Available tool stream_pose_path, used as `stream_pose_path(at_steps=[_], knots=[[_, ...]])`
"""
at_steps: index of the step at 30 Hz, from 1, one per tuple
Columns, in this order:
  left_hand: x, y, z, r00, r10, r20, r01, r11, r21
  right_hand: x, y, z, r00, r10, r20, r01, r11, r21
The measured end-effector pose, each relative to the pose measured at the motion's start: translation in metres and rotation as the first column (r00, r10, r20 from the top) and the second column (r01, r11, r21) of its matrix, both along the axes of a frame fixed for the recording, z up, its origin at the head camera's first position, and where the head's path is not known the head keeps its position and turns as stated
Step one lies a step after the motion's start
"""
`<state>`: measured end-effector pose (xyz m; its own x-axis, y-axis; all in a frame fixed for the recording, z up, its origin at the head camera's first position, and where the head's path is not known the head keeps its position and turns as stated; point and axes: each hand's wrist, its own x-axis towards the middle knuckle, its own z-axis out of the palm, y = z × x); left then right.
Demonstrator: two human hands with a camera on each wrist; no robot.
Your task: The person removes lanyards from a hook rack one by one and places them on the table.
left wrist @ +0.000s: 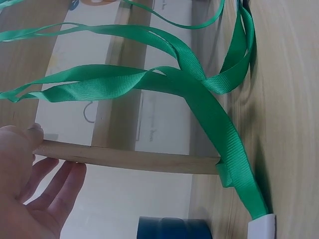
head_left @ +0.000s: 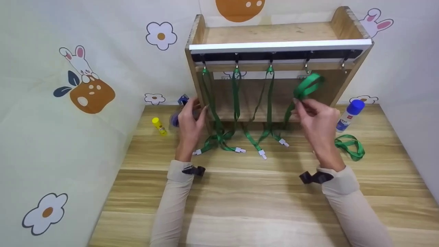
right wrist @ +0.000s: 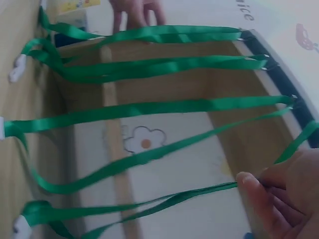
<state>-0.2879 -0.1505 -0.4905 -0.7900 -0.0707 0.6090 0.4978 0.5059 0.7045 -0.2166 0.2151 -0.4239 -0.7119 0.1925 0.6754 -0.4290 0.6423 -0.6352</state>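
Note:
A wooden rack (head_left: 267, 32) with a row of metal hooks stands on the table. Three green lanyards hang from its left hooks: one at the far left (head_left: 211, 99), a second (head_left: 236, 92), a third (head_left: 269, 99). Their white clips lie on the tabletop. My left hand (head_left: 191, 121) holds the edge of the rack's left side board (left wrist: 124, 157), thumb on one face and fingers on the other. With thumb and fingertips, my right hand (head_left: 319, 118) pinches another green lanyard (head_left: 308, 84) below its top loop. That loop is up near the fourth hook (head_left: 307, 66), apart from it.
On the right, a glue stick (head_left: 349, 116) with a blue cap stands behind a loose green lanyard (head_left: 356, 151). A small yellow glue stick (head_left: 159, 126) is at the left. Something blue (head_left: 174, 119) is partly hidden behind my left hand. Patterned walls enclose the table.

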Motion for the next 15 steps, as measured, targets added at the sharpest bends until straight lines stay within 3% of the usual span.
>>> stream_pose_path(at_steps=[3,6,10,15], knots=[[0.0,0.0,0.0,1.0,-0.003,-0.003,0.003,1.0,0.001,0.008,0.01,0.017,1.0,0.016,0.014,-0.015,0.997,-0.081],[0.0,-0.001,0.0,1.0,-0.002,-0.003,0.002,1.0,0.008,0.016,0.021,0.032,0.999,0.024,0.034,-0.021,0.996,-0.083],[0.001,-0.001,-0.001,1.0,0.002,0.001,-0.002,1.0,0.014,0.027,0.033,0.045,0.993,0.042,0.109,-0.041,0.999,-0.003],[0.001,0.0,-0.001,1.0,0.003,0.019,-0.004,1.0,0.013,0.038,0.046,0.048,0.938,0.089,0.334,-0.124,0.989,0.083]])
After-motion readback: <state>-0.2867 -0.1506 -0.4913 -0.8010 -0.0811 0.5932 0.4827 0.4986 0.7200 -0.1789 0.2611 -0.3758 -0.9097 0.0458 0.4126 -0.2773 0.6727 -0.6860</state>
